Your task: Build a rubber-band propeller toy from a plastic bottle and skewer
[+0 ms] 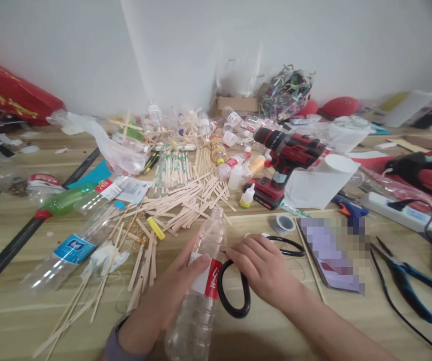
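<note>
My left hand [185,276] is closed around a clear plastic bottle [196,316] with a red and white label. The bottle lies tilted, its neck pointing away from me. Beside it, my right hand [257,263] grips black-handled scissors [234,312]. One handle loop hangs below the hand and the other shows beyond the fingers. The scissor blades are mostly hidden, and their tip seems to be at the bottle's side near the label; I cannot tell whether it goes in.
Wooden craft sticks [185,208] are heaped ahead. A red cordless drill [287,160] stands behind my right hand. To the right are a phone [328,255], pliers [404,281] and a power strip [400,210]. A blue-labelled bottle [73,249] and a black rod [8,255] lie left.
</note>
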Demonstrator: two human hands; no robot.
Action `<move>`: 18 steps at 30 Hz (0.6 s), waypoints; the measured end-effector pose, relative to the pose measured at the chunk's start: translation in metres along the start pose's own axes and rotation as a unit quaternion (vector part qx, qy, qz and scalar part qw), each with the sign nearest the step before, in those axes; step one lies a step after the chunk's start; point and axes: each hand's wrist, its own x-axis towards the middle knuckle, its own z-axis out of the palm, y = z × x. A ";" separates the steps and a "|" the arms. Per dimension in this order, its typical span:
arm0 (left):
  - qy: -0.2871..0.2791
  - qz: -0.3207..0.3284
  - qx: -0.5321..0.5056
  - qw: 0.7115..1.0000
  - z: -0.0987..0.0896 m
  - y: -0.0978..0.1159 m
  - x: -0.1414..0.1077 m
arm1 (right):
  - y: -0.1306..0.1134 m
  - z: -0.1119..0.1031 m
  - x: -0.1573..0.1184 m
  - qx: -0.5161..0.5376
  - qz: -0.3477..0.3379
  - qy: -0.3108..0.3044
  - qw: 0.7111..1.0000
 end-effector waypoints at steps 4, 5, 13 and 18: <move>-0.004 0.029 0.058 0.998 -0.003 -0.005 0.000 | -0.003 0.006 -0.001 0.109 0.137 -0.018 0.984; -0.002 0.037 0.075 0.996 -0.004 -0.007 0.000 | -0.004 0.007 0.001 0.128 0.173 -0.020 0.976; -0.029 0.069 0.071 0.995 -0.006 -0.012 -0.001 | -0.013 -0.003 0.019 0.587 0.451 -0.129 0.659; -0.035 0.084 0.070 0.993 -0.005 -0.012 -0.002 | -0.011 -0.008 0.019 0.699 0.498 -0.139 0.495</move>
